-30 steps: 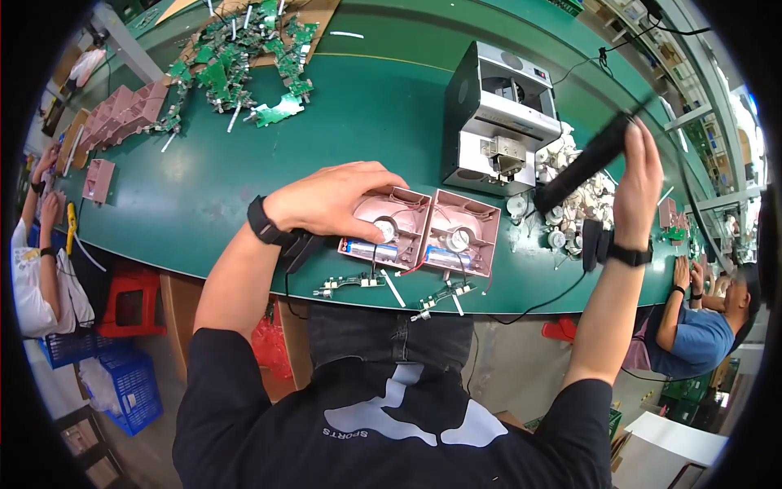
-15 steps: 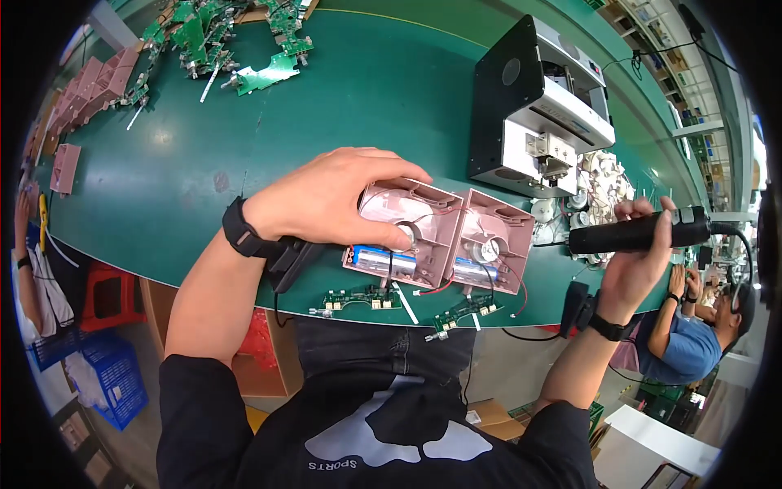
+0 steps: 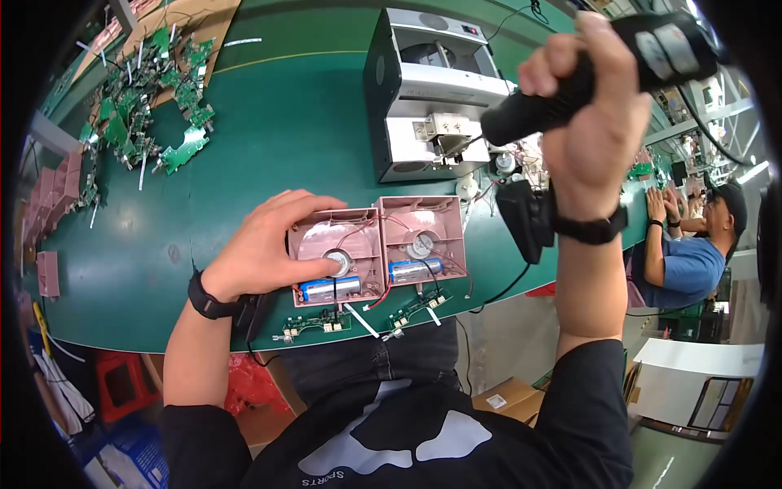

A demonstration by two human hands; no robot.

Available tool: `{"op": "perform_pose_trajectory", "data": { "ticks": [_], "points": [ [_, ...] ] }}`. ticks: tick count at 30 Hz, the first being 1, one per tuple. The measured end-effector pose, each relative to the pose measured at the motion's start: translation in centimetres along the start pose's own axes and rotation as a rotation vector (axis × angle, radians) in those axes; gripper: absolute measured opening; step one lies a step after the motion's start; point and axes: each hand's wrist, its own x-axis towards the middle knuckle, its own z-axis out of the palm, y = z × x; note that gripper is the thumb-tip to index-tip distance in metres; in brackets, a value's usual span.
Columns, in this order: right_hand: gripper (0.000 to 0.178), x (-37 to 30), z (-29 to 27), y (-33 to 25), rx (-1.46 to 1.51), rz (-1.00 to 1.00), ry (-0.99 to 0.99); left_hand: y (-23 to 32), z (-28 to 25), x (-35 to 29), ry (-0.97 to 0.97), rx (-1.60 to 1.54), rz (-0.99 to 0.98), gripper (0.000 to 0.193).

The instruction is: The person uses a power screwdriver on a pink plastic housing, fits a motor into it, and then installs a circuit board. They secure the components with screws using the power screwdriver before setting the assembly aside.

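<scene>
Pink plastic forms the left housing (image 3: 364,257) and right housing (image 3: 444,236), side by side at mid-frame. The person's right hand (image 3: 595,130), fingers closed around a black driver (image 3: 538,114), has swung it from level at the right to a raised slant at upper right. Its tip now points into the silver-black machine (image 3: 436,94), so the tool seems busy there rather than at the housings; contact cannot be told. Unlike half a second ago, the machine sits further left in view. The left hand (image 3: 265,248) still grips the left housing, thumb at its round disc (image 3: 338,261).
</scene>
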Motion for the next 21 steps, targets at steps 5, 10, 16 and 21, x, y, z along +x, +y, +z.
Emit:
{"op": "perform_pose_trajectory", "data": {
  "ticks": [5,10,16,21],
  "points": [
    [0.023,0.0,0.6,1.3,0.011,0.044,0.071,0.3,0.6,-0.3,0.025,0.009,-0.004,0.062],
    [0.024,-1.9,1.0,0.0,-0.021,0.158,0.077,-0.3,1.2,-0.5,0.056,-0.033,-0.030,0.062],
    [0.022,-8.5,0.8,-4.8,0.114,0.189,-0.046,0.0,1.0,-0.1,0.045,-0.004,-0.058,0.063],
    [0.022,-10.9,0.8,-3.8,-0.025,0.213,-0.008,-0.2,1.7,-0.1,0.106,-0.045,-0.025,0.060]
  ]
}}
